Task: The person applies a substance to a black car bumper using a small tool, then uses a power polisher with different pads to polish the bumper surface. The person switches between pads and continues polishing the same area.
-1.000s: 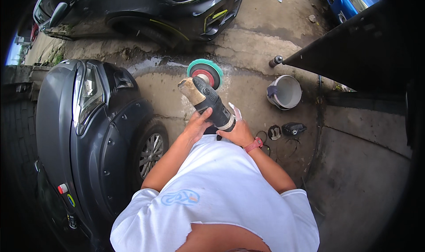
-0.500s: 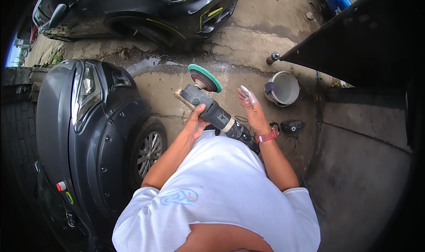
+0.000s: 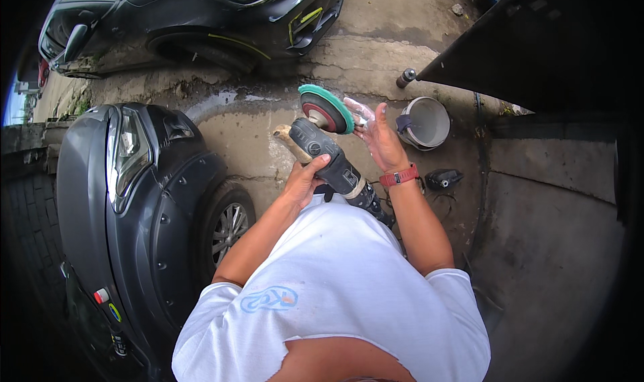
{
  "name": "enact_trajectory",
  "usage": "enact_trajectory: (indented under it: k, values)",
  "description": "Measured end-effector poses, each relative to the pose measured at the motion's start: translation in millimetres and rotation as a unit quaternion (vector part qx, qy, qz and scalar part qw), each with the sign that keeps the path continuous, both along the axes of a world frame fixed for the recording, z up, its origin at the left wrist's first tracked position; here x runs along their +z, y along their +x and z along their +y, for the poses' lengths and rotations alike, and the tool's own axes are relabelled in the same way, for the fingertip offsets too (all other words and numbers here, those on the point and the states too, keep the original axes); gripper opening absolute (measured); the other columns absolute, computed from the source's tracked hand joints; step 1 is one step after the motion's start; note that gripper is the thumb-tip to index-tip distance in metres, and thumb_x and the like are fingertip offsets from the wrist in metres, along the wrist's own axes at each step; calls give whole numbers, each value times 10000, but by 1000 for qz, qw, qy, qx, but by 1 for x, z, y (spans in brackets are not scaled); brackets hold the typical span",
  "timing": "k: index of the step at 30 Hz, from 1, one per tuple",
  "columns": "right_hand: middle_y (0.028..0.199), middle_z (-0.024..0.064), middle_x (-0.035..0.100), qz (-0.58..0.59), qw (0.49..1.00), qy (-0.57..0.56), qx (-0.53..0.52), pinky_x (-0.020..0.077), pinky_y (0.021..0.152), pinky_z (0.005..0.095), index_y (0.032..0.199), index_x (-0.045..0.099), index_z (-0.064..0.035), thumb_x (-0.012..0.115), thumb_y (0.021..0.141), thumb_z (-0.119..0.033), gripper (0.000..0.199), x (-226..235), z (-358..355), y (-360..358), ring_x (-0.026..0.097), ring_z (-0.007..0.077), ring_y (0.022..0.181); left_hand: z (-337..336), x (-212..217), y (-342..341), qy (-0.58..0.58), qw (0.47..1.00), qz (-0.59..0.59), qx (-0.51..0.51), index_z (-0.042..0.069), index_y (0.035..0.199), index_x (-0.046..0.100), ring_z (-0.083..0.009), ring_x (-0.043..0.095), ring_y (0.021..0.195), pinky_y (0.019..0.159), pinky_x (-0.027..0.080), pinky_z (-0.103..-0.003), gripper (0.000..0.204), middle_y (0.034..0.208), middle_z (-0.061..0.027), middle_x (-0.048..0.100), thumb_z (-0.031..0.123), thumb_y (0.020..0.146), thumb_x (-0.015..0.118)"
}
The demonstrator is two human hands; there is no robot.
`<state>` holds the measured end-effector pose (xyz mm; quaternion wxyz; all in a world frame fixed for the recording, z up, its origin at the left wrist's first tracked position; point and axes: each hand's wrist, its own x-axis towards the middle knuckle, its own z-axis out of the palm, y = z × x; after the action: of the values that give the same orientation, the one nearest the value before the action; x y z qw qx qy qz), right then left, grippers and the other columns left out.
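— Where's the rotary polisher (image 3: 319, 144), and how are you holding it?

— It's in front of your stomach, slanted, its green foam pad (image 3: 335, 95) at the far end. Your left hand (image 3: 302, 179) wraps the dark body, thumb on top, most fingers hidden underneath. Your right hand (image 3: 381, 137) is spread and holds nothing, white residue on its fingers; I can't tell whether they touch the pad's edge.

— How will it handle?

— Heavy toward the head, I'd judge: stiff housing, softer pad that could tear. That residue may make your hold slick. The tan front handle (image 3: 292, 142) and the rear grip (image 3: 365, 199) look like your surest holds.

— And around you?

— A grey car (image 3: 151, 201) and its front wheel (image 3: 229, 225) crowd your left forearm. A white bucket (image 3: 435, 117), a cloth (image 3: 403, 122) at its rim, stands beyond your right hand; a black jug (image 3: 443, 178) lies nearer your wrist. A dark panel (image 3: 523, 53) blocks the upper right.
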<state>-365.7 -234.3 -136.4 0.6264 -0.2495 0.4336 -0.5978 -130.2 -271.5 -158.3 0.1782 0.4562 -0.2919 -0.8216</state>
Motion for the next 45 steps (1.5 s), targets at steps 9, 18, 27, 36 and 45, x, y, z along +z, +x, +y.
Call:
enact_trajectory:
  k: [9, 18, 27, 36, 45]
  values:
    - [1662, 180, 522, 34, 999, 8, -11, 304, 1309, 430, 1672, 412, 30, 260, 1074, -850, 1075, 8, -6, -2, 473, 264, 1548, -2, -3, -4, -1, 1000, -4, -10, 43, 1450, 590, -236, 707, 1194, 987, 590, -450, 712, 1319, -120, 711, 421, 920, 877]
    - [1677, 142, 514, 42, 997, 37, 48, 282, 1319, 434, 1661, 451, 6, 302, 1067, -857, 1058, 21, -13, 0, 467, 248, 1552, -5, 11, -11, -15, 1000, -7, -23, 39, 1453, 586, -254, 705, 1215, 1032, 577, -480, 707, 1322, -132, 713, 389, 915, 882]
    - [1587, 131, 603, 31, 999, 16, 15, 358, 1268, 409, 1591, 542, 6, 337, 1079, -831, 1002, 16, -18, -5, 537, 227, 1478, -2, 26, -20, -26, 999, -12, -31, 10, 1450, 566, -269, 710, 1216, 1053, 588, -486, 712, 1322, -147, 700, 375, 920, 872]
    - [1442, 92, 689, 101, 995, -7, 0, 421, 1187, 359, 1497, 630, 3, 470, 1114, -723, 836, 11, -18, -7, 603, 168, 1327, -2, 21, -19, -25, 999, -14, -23, 22, 1436, 598, -268, 727, 1183, 1044, 581, -486, 674, 1321, -144, 721, 343, 917, 887]
    - [1219, 22, 772, 148, 989, -12, -15, 495, 1037, 305, 1367, 748, -2, 671, 1123, -475, 537, 11, -29, -12, 633, 101, 1102, 0, 29, -20, -32, 999, -14, -40, 4, 1465, 544, -276, 688, 1255, 1106, 560, -495, 738, 1355, -150, 679, 354, 907, 877]
